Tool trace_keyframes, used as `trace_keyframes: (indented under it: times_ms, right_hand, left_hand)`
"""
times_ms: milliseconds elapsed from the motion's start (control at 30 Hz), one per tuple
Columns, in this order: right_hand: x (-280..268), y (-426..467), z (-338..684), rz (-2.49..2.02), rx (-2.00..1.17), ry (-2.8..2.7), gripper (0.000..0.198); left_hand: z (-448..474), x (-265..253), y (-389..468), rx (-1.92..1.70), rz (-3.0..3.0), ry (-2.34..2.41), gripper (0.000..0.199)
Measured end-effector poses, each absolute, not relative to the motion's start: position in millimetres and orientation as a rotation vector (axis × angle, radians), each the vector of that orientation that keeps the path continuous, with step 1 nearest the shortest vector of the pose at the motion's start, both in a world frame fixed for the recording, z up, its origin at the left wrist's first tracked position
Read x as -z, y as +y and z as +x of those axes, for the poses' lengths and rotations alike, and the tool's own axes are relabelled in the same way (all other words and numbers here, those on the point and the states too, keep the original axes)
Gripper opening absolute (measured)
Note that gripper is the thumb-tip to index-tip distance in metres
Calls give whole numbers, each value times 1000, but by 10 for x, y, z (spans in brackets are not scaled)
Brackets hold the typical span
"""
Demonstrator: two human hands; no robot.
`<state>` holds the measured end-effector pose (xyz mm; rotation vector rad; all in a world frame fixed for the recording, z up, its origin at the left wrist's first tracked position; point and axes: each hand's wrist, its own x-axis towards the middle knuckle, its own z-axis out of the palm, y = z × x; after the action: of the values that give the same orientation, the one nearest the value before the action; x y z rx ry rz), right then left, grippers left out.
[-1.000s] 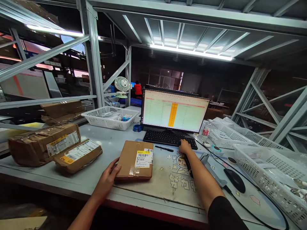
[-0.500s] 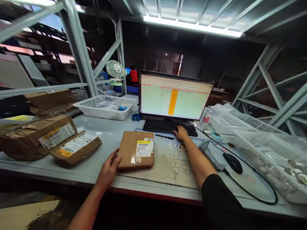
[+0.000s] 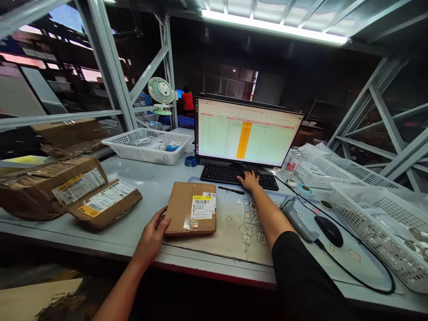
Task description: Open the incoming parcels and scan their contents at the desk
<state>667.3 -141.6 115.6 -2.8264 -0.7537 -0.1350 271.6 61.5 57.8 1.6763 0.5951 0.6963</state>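
A flat cardboard box (image 3: 182,207) with a yellow and white shipping label lies on the desk mat (image 3: 227,243). My left hand (image 3: 154,232) grips its left edge, thumb on top and the other fingers along the side, partly hidden. Across the black keyboard (image 3: 220,173) rests my right hand (image 3: 250,179), palm down with fingers spread over the keys. Behind the keyboard stands a monitor (image 3: 217,133) showing a spreadsheet with an orange column. A black pen (image 3: 231,190) lies between the box and the keyboard.
Two more cardboard parcels, a large one (image 3: 33,187) and a smaller one (image 3: 107,203), sit at left. White baskets (image 3: 143,154) stand at the back left and right. A barcode scanner (image 3: 299,220) and black mouse (image 3: 329,231) lie right of my forearm.
My right hand has shifted slightly left over the keyboard. The view has tilted a little. My left hand stays on the box.
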Motion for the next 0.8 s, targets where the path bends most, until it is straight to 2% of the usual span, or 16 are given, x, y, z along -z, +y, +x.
trace_keyframes:
  times_ms: [200, 433, 600, 700, 800]
  right_hand:
    - [-1301, -1593, 6471, -2820, 170, -796, 68]
    - [-1241, -2381, 5707, -2924, 113, -822, 57]
    - [-1040, -2881, 5144, -3055, 58, -719, 54]
    - [-984, -2969, 4979, -2946, 130, -755, 61]
    - [-1015, -2981, 4901, -2591, 112, -867, 65]
  left_hand:
    - [2726, -554, 637, -721, 1648, 570, 90]
    - [2757, -524, 643, -714, 1325, 428, 95]
    - [2764, -588, 637, -661, 1047, 344, 79]
    - [2878, -678, 641, -534, 1079, 348, 70]
    - [3044, -927, 583, -524, 1240, 278, 75]
